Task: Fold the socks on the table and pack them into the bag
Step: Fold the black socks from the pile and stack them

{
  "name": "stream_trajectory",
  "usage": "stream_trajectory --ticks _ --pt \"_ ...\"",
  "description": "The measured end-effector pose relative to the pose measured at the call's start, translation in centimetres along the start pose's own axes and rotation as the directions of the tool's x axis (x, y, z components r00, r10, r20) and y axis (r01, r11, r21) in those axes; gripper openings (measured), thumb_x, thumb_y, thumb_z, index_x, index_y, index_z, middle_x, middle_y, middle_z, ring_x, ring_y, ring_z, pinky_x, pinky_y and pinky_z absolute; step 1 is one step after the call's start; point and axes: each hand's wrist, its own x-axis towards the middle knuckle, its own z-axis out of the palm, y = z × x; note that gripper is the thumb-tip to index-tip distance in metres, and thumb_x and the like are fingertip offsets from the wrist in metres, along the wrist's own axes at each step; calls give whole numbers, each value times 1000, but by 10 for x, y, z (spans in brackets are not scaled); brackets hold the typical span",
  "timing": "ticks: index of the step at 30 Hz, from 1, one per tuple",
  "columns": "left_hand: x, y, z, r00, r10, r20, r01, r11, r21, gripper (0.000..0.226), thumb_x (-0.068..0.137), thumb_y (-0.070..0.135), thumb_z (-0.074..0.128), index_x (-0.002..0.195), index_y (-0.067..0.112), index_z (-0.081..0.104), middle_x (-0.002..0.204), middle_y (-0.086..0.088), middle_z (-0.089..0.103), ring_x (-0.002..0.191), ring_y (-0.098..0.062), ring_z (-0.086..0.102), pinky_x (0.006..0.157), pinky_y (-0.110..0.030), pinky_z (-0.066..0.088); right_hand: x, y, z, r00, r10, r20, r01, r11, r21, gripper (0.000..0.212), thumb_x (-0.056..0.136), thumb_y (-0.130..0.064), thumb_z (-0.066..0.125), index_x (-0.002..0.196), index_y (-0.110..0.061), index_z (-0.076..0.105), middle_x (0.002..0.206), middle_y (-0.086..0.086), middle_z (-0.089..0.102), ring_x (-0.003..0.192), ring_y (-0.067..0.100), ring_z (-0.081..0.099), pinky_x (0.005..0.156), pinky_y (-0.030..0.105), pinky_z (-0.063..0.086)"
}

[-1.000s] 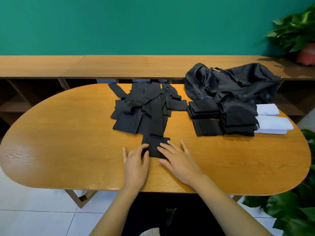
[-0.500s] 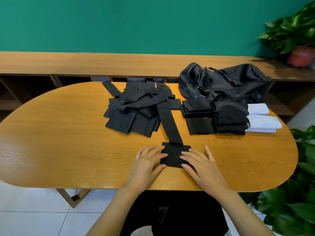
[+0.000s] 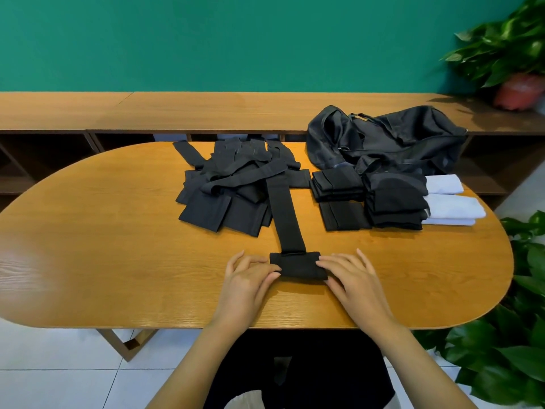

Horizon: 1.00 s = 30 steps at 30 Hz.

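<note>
Sock (image 3: 287, 219), black, one: lying on the table (image 3: 118, 261), long axis running straight away from the person, near end rolled into a crosswise bundle between both hands, equally near each. Left hand (image 3: 246, 278) is touching the bundle's left end with bent fingers; whether it is pinching, cannot tell. Right hand (image 3: 352, 278) is lying flat, spread fingertips touching the right end. Unfolded pile (image 3: 224, 187) and folded stacks (image 3: 395, 202) are flanking the far end, bag (image 3: 389, 140) beyond; bare wood is showing beside each hand.
</note>
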Motion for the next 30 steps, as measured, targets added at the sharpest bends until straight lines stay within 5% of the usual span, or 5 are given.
stream_trajectory --ticks 6,13,17,23,30 --pt "0 0 -7 994 -76 77 79 996 -38 57 83 72 46 116 31 67 110 28 57 119 5 41 114 -34 11 6 -11 -6 994 111 -1 -109 985 134 24 95 -17 60 115 -29 67 115 -14 65 116 8 54 114 34 18" --pt "4 2 -5 979 -204 -12 201 972 -120 15 82 30 71 97 29 71 88 25 61 99 4 51 113 -47 24 9 -20 -7 977 215 9 -210 946 248 17 97 -28 54 110 -26 66 104 -19 56 106 4 49 107 36 35" --pt "12 5 -5 935 -346 -76 326 924 -198 22 82 31 73 102 36 66 80 18 66 94 2 55 106 -46 33 19 -25 -2 946 325 -2 -304 887 348 21 96 -36 54 112 -27 64 99 -13 59 103 11 53 87 29 46" --pt "31 -3 -2 884 -455 -109 442 888 -127 31 84 35 72 113 28 66 69 14 63 82 0 55 100 -44 38 47 -33 6 926 377 32 -365 868 337 26 96 -35 56 119 -25 64 86 -21 52 97 11 56 89 39 52" --pt "62 -26 -15 979 -170 -114 196 940 278 29 90 33 62 115 20 66 103 5 63 105 -21 54 94 -38 35 74 -42 16 987 135 87 -140 988 63 49 103 -40 37 150 -27 33 156 -10 31 146 13 17 120 40 12"
